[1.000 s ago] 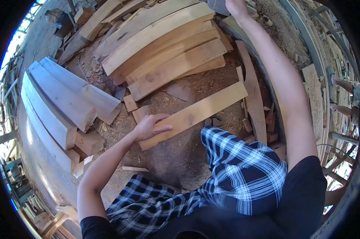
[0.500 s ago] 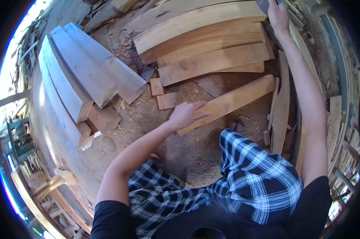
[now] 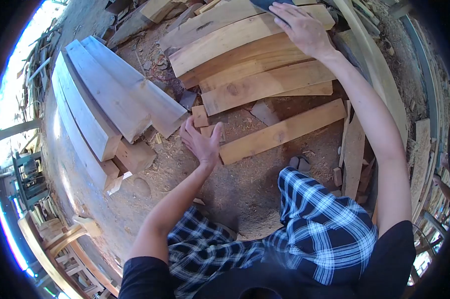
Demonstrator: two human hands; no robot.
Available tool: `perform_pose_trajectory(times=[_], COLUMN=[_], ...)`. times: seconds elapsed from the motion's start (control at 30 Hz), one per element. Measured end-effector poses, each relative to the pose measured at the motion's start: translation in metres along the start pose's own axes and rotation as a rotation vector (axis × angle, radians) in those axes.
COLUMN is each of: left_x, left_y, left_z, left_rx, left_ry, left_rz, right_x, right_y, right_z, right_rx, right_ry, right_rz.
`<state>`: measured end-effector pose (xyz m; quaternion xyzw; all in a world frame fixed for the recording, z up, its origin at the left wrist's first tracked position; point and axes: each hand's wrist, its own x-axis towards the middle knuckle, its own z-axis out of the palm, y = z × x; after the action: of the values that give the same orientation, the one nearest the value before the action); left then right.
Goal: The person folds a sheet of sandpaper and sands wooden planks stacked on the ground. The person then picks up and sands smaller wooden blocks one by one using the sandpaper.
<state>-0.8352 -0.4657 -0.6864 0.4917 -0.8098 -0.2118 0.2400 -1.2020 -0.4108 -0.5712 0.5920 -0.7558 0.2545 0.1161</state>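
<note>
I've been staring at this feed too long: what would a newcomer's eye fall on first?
Probably the bluish-lit wooden planks fanned out at the left, and the broad tan wooden planks lying at top centre. Next perhaps the blue, black and white plaid cloth over the person's legs at bottom centre. Higher up, the open left hand is beside a long flat tan wooden board.

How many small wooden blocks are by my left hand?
2: the farther wooden block beside your left hand, and the nearer wooden block, partly hidden behind it. The hand may hide others.
</note>
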Motion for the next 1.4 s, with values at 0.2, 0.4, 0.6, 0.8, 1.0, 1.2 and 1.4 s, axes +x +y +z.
perform_pose_trajectory(times=[0.2,0.4,0.6,0.8,1.0,1.2,1.4], left_x=[-0.003,0.025,0.058,0.054,0.067,0.205,0.252], left_y=[0.003,-0.022,-0.018,-0.038,-0.038,0.120,0.170], left_z=[0.016,-0.009,-0.037,-0.030,-0.086,-0.164,-0.126], left_rx=[0.136,0.161,0.307,0.249,-0.498,-0.969,-1.350], left_ry=[-0.038,-0.253,-0.510,-0.677,-1.152,-0.761,-0.400], left_rz=[0.105,0.153,0.194,0.162,-0.108,-0.540,-0.418], right_x=[-0.008,-0.007,0.000,-0.009,-0.009,-0.012,-0.012], right_y=[0.010,0.009,0.006,0.006,-0.003,-0.004,0.000], right_z=[0.020,0.019,0.020,0.022,0.017,0.021,0.024], right_rx=[-0.329,-0.281,-0.235,-0.237,-0.187,-0.208,-0.180], right_ry=[-0.018,0.085,0.110,0.093,0.085,0.095,0.113], right_rz=[-0.122,-0.121,-0.093,-0.040,0.014,0.030,0.040])
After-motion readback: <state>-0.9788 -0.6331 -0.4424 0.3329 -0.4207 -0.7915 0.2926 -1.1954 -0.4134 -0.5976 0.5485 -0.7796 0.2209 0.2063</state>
